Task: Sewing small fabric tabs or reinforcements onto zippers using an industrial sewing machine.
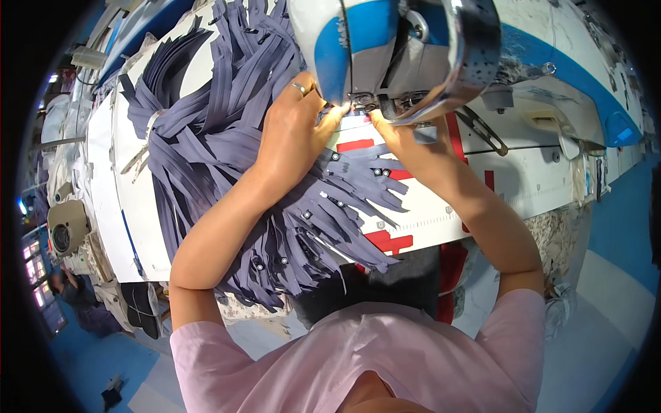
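Observation:
Both of my hands are up at the needle area of a white and blue sewing machine (372,41). My left hand (289,131), with a ring on one finger, is left of the presser foot; its thumb and fingers are closed together at the tips. From the other side, my right hand (413,151) reaches in with fingertips bent down beside the foot. Whatever they pinch there is small and hidden by the fingers and machine head. Under and beside my left forearm lies a big heap of grey-purple zippers (206,131), their loose ends and sliders fanned toward me.
A pale band (153,124) ties part of the heap. Red tape (389,241) and a printed scale mark the white tabletop (434,224). A metal lever (482,131) sits right of the machine head. Another person (82,296) is at far left, above a blue floor (151,385).

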A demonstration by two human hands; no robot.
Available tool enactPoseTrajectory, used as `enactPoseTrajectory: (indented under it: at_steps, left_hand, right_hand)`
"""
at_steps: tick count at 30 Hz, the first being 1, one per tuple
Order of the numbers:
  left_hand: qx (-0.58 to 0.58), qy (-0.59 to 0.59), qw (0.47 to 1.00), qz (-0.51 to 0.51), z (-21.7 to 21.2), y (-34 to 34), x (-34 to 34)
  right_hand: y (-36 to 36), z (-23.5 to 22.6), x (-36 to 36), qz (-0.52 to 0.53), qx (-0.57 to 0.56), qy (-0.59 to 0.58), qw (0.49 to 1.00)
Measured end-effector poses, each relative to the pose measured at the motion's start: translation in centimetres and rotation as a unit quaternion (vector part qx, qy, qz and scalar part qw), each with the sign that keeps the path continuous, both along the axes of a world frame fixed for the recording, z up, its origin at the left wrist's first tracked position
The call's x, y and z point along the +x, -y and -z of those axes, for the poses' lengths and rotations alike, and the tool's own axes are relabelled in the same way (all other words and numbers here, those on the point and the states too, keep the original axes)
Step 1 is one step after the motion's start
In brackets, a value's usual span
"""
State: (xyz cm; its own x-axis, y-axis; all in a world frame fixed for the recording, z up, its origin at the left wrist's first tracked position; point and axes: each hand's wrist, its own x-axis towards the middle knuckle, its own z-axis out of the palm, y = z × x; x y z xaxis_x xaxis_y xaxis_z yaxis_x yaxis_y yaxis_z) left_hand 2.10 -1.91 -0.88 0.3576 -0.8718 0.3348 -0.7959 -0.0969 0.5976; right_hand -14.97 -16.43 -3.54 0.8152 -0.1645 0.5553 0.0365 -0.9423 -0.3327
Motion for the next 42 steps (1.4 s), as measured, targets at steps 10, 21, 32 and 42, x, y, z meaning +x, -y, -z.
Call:
enactPoseTrajectory:
  at_steps: [10,21,32,42]
  left_hand:
    - [0.007,0.004,1.000,0.016,-0.5,0.0,0.3]
    - [0.013,0.029,0.999,0.016,-0.6,0.1,0.4]
    - [0.029,0.012,0.999,0.019,-0.8,0.2,0.2]
    - [0.025,0.005,1.000,0.012,-0.4,0.2,0.4]
  right_hand:
    - [0.3,0.8,0.2,0.021,-0.068,-0.004,0.997]
    - [0.7,1.4,-0.6,0.050,-0.137,-0.012,0.989]
    - [1.0,1.6,-0.2,0.076,-0.208,-0.013,0.975]
    - [1.1,1.8,-0.6,0.097,-0.274,-0.018,0.957]
